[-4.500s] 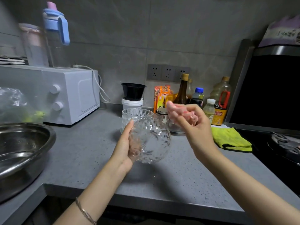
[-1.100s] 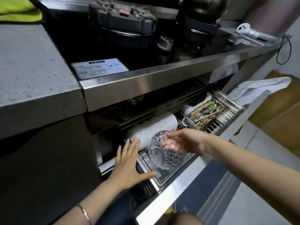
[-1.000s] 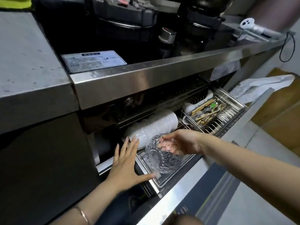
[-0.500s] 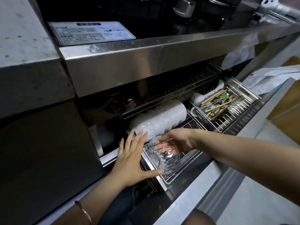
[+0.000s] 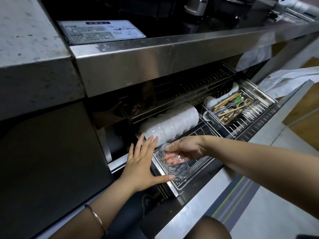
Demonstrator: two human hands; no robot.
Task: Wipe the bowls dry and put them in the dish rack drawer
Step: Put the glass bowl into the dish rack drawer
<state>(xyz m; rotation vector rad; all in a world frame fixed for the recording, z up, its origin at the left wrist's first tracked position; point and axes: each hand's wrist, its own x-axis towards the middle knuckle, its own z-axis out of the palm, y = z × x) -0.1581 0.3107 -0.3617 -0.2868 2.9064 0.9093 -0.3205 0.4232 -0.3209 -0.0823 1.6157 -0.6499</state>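
Glass bowl at the rack, nearly stowed.
Head view: the right hand (image 5: 188, 147) has its grip pinching the glass bowl (image 5: 174, 168) at the rim, low in the dish rack drawer (image 5: 174, 188) beside the white bowls (image 5: 174, 121). The left hand (image 5: 143, 163) is spread flat alongside. The bowl is possibly touching the wires, and release is left.

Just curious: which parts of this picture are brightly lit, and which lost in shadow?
Head view: light sheens off the steel stove front and the drawer front; the white bowls look bright; the recess behind them is dark; the glass bowl glints in the right hand.
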